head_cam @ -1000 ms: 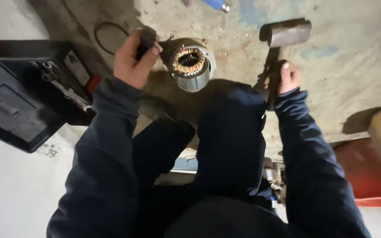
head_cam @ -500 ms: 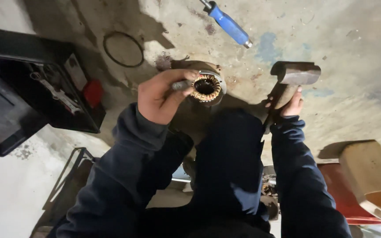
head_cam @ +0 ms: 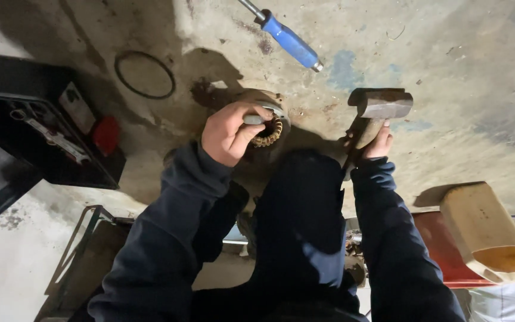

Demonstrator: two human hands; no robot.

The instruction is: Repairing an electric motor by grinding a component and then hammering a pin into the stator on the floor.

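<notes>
Pointing hammer [head_cam: 380, 110] head rightward, handle upright

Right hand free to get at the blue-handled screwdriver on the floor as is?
Probably not as is: the right hand is wrapped around the hammer handle. The screwdriver lies beyond it on bare concrete floor, nothing between, so the path looks open but the grip is taken.
</notes>
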